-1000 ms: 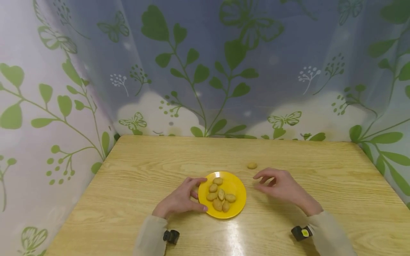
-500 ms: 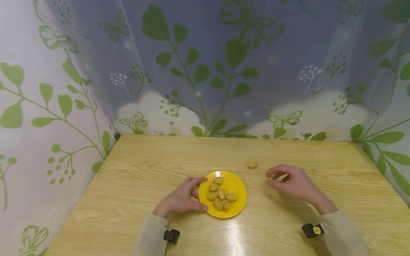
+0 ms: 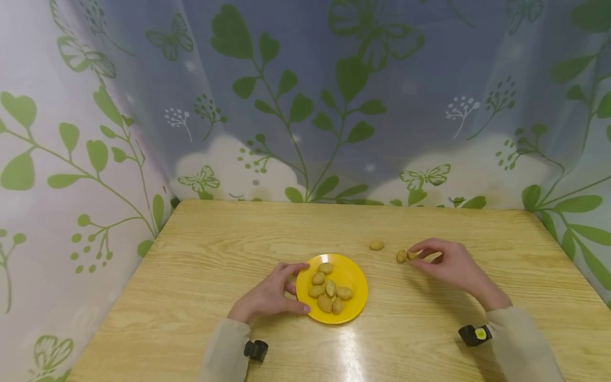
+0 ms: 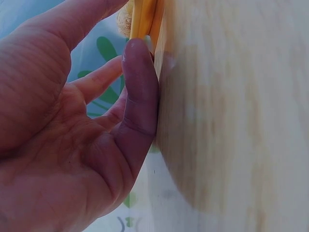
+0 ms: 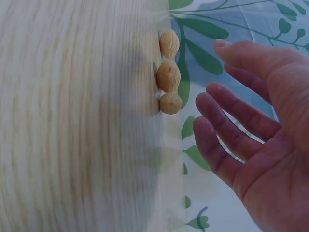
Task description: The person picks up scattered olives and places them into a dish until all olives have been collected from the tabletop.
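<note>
While the left hand (image 3: 269, 294) grips the yellow plate (image 3: 352, 275) by its left edge, forefinger toward the far side of the rim and thumb toward the near side, the right hand (image 3: 451, 262) hangs over the desk (image 3: 238, 239) with thumb and fingers parted and nothing held; the plate is probably held so to stop it sliding, and a grip on the left leaves its right side unblocked; seven tan nut-like pieces (image 3: 330, 287) lie loosely on it, mostly toward its left and near parts, where the rim likely stops them rolling off; three more rest on the desk to the right of the plate: a single piece (image 3: 376, 245), then a close pair, whose left piece (image 3: 402, 256) seems to touch the right piece (image 3: 412, 255); from the head the right fingertips overlap that last one, but the right wrist view shows a gap; the fingers partly hide it from above, and its neighbour may crowd a pinch from that side; beyond the far edge of the desk hangs a leaf-and-butterfly curtain (image 3: 406, 143); a black device (image 3: 256, 350) sits at the left wrist and a second device (image 3: 474, 335) at the right, both well apart from the pieces.
</note>
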{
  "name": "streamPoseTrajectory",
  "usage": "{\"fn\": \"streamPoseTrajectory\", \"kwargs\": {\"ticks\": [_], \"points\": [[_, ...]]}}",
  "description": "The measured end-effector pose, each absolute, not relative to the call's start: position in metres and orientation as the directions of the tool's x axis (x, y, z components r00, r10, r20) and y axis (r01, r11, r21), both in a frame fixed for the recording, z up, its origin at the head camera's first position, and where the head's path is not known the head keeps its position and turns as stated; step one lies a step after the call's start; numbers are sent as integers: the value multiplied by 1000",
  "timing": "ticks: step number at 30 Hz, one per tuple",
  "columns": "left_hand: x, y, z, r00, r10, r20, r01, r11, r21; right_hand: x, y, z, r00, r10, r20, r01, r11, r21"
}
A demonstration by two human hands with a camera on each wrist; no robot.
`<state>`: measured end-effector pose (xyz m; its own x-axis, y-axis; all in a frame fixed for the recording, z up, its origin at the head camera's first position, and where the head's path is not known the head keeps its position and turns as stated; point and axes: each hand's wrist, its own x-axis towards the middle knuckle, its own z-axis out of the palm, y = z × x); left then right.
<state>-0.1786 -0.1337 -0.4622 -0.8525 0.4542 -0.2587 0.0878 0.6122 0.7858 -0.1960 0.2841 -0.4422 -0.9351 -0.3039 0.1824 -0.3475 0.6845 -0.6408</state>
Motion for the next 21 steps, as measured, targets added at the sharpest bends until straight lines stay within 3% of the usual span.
{"fn": "streamPoseTrajectory", "kwargs": {"ticks": [21], "points": [[-178,-134,-462,-853,448,-269,77,617,784,-217,304,-456,-954,-297,34,-245,713,-657]]}}
